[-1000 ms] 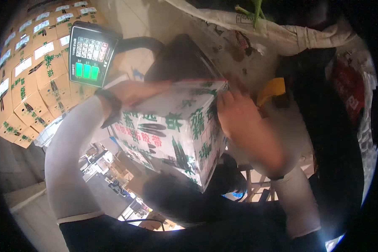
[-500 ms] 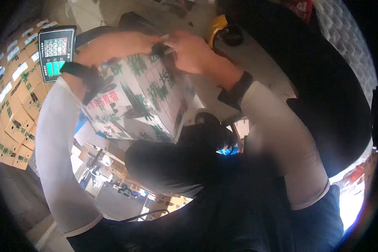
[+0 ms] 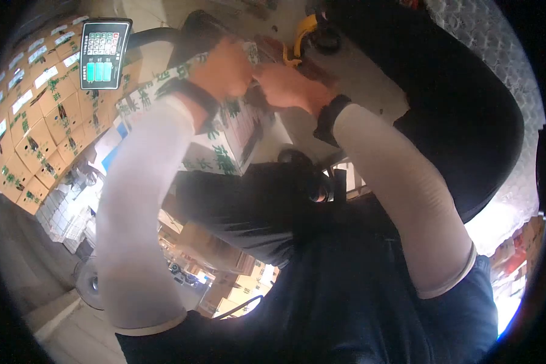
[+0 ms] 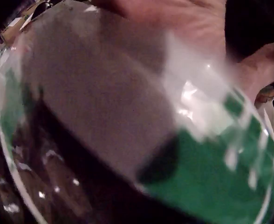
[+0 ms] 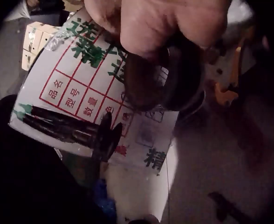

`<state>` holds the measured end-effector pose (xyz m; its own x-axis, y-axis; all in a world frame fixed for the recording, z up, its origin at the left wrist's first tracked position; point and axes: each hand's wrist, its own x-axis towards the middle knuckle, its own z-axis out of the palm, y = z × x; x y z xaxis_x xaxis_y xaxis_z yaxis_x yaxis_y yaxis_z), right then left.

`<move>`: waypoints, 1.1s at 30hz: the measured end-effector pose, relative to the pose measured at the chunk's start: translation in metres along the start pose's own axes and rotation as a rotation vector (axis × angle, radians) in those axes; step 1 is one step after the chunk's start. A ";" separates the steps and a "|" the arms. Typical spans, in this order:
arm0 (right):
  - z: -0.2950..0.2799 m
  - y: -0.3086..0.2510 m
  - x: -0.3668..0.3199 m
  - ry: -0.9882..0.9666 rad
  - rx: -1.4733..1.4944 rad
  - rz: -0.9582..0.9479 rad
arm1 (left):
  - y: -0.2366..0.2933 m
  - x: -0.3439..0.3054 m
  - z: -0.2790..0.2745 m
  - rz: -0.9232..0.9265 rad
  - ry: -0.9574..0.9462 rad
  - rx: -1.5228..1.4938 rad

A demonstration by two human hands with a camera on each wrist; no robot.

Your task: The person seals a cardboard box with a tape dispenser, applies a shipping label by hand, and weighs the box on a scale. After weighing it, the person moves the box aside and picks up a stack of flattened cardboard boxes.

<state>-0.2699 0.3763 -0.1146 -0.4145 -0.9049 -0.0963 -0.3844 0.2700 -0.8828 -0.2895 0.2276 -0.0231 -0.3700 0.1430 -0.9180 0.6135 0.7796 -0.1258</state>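
Observation:
A white box (image 3: 224,136) with green and red print, wrapped in glossy film, leans at the person's legs. My left hand (image 3: 224,70) lies over its upper edge; its fingertips are hidden. In the left wrist view the palm (image 4: 183,18) is close to the shiny box surface (image 4: 211,163). My right hand (image 3: 288,85) is beside the left at the box's far corner. In the right wrist view the curled fingers of that hand (image 5: 155,23) hold a dark ring-shaped thing (image 5: 179,79) against the printed side (image 5: 81,79).
Stacked brown cartons (image 3: 60,109) stand at the left behind a lit keypad display (image 3: 105,54). A curved yellow object (image 3: 304,36) is beyond the right hand. Bubble wrap (image 3: 473,54) lies at the far right, next to a dark-clothed leg (image 3: 461,115).
Both hands have come together at the box's far corner; the left has moved right over its top since half a second ago. The box has shifted up and left in view since the first frame.

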 end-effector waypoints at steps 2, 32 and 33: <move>0.009 0.001 -0.007 -0.059 -0.026 -0.037 | 0.016 -0.008 -0.005 -0.015 -0.024 0.048; 0.122 -0.079 -0.138 -0.632 -0.252 0.011 | 0.004 -0.071 -0.030 -0.187 0.282 0.020; 0.128 -0.078 -0.137 -0.624 -0.292 0.020 | -0.004 -0.082 -0.031 -0.195 0.281 0.035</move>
<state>-0.0773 0.4371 -0.0910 0.0951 -0.8951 -0.4356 -0.6244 0.2871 -0.7264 -0.2836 0.2315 0.0648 -0.6577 0.1593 -0.7363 0.5339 0.7881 -0.3064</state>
